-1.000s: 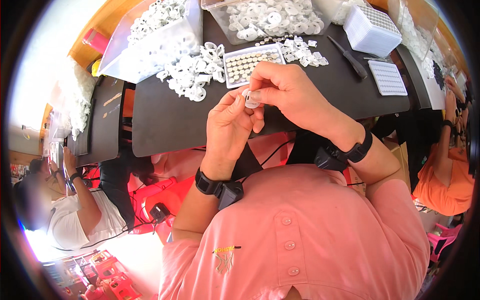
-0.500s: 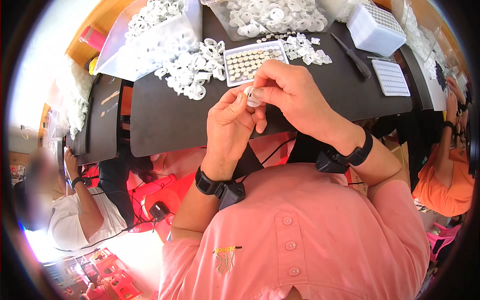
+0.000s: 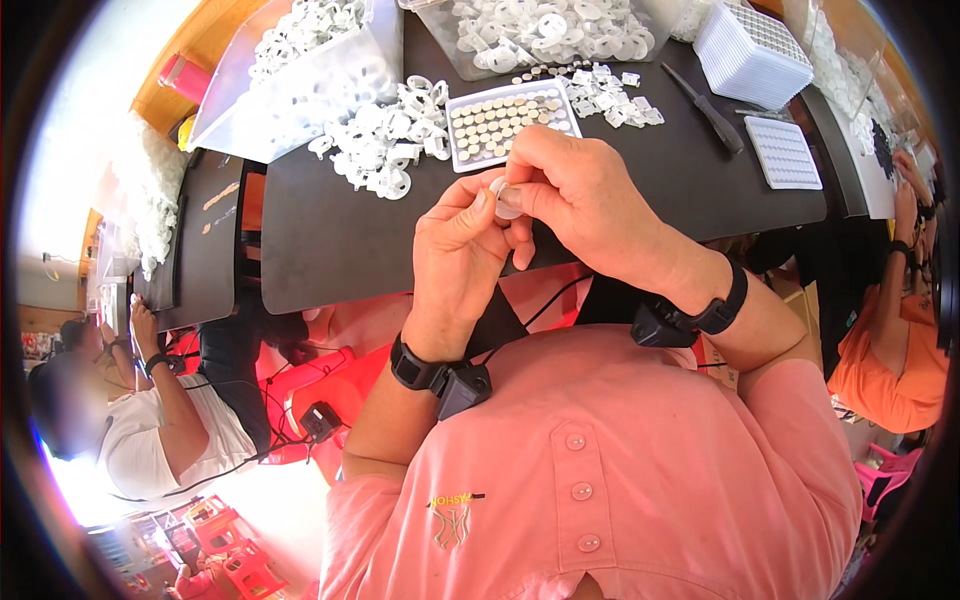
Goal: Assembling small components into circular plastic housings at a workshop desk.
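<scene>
Above the table's near edge, my left hand [image 3: 462,238] pinches a small white round plastic part [image 3: 503,208] between thumb and fingers. My right hand [image 3: 592,190] meets it from the other side, its thumb pressed against the part's face, which hides most of it. Just beyond my hands lies a white tray [image 3: 456,150] with rows of small round metal discs that look like button cells [image 3: 496,122]. Left of the tray is a loose heap of white round plastic parts [image 3: 392,142]. To its right, small white square pieces [image 3: 612,98] lie scattered.
Clear bins of white parts [image 3: 240,115] stand at the back. A dark pointed hand tool [image 3: 708,112] lies right, near stacked white trays [image 3: 752,58] and a single white tray [image 3: 783,152]. Co-workers sit left [image 3: 170,430] and right [image 3: 885,350].
My right thumb has shifted slightly down over the white part and now covers more of it. My left hand has hardly moved, and the pieces on the table stay where they were.
</scene>
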Demonstrator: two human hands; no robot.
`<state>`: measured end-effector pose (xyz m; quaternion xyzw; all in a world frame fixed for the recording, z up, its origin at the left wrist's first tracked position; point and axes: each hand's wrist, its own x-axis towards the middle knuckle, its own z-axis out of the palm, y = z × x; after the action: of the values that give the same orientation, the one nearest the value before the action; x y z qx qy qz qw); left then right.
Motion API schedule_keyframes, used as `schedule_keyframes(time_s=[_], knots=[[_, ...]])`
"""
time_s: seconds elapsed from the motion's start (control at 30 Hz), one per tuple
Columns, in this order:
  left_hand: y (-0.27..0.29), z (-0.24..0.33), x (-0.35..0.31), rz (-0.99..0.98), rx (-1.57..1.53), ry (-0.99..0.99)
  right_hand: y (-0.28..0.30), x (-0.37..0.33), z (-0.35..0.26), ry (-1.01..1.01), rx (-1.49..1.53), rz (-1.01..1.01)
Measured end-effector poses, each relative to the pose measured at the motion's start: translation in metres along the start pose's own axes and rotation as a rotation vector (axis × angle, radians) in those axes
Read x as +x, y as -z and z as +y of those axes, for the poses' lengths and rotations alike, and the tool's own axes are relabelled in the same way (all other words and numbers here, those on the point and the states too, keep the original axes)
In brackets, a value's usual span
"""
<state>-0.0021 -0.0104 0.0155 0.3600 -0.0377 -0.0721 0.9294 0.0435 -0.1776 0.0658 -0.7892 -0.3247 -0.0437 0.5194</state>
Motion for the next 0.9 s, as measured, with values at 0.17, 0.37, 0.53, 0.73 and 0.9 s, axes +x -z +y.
schedule_keyframes(time_s=[0.17,0.37,0.53,0.73,0.9], knots=[[-0.002,0.001,0.000,0.001,-0.004,0.007,0.000,0.000,0.000,-0.055,0.085,-0.042],[0.000,0.001,0.001,-0.006,0.002,0.012,0.001,0.000,0.003,-0.059,0.133,-0.035],[0.001,0.001,0.002,-0.036,-0.028,0.021,0.007,0.006,0.000,-0.053,0.115,-0.130],[0.004,0.001,0.002,-0.037,-0.038,0.017,0.009,0.007,-0.006,-0.065,0.109,-0.165],[-0.002,0.002,0.000,-0.033,-0.018,0.006,0.001,0.000,-0.005,-0.079,0.160,-0.076]])
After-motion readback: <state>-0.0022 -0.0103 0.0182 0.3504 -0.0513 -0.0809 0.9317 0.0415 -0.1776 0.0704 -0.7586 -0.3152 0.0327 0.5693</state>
